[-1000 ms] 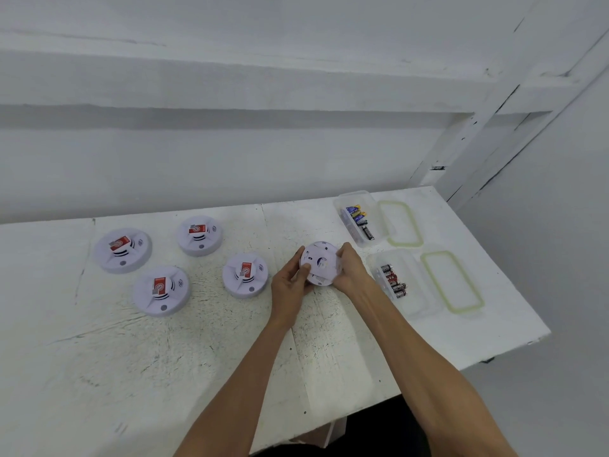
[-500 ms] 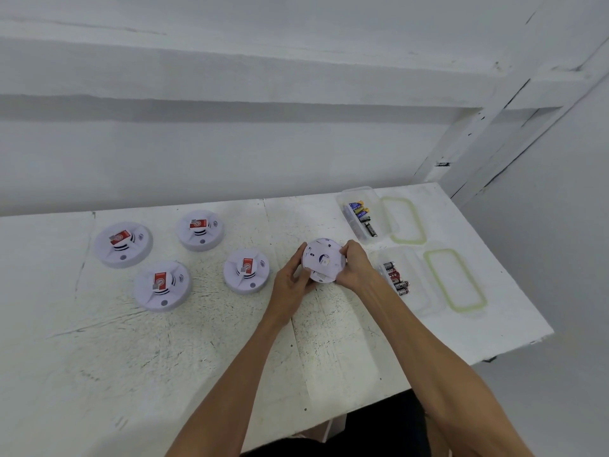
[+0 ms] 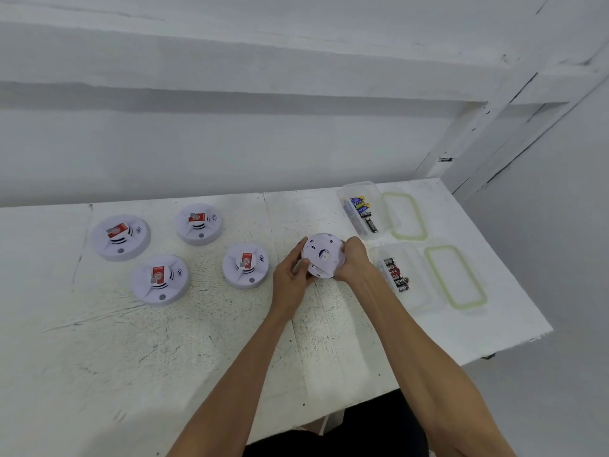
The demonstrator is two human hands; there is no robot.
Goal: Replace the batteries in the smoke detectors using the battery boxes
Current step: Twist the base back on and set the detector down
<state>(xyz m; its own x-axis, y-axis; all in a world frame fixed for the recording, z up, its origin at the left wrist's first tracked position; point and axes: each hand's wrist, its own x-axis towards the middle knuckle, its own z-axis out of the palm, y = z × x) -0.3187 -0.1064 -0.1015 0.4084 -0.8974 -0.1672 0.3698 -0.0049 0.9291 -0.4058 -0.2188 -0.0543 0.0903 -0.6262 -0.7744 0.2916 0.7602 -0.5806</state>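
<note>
White smoke detector (image 3: 323, 257), centre frame, held back-up; left hand (image 3: 291, 280) and right hand (image 3: 355, 262) fingers curl round its rim. Four detectors (image 3: 245, 266) at left appear unserviced; both battery boxes (image 3: 379, 196) stand open, right.

Held detector (image 3: 323, 255) white-backed; other detectors (image 3: 120, 249) pale lilac-white with red labels (image 3: 117, 229); surface (image 3: 99, 357) white, flecked with dark scratches; boxes (image 3: 379, 201) clear; far batteries (image 3: 362, 208) blue, yellow, black; near batteries (image 3: 396, 275) black and red; lids (image 3: 406, 216) ringed yellow-green.

Bare forearms (image 3: 250, 374) rising from lower frame, left hand (image 3: 290, 280) and right hand (image 3: 355, 262) meeting at centre, fingers (image 3: 350, 243) curled round a smoke detector (image 3: 321, 255)
</note>
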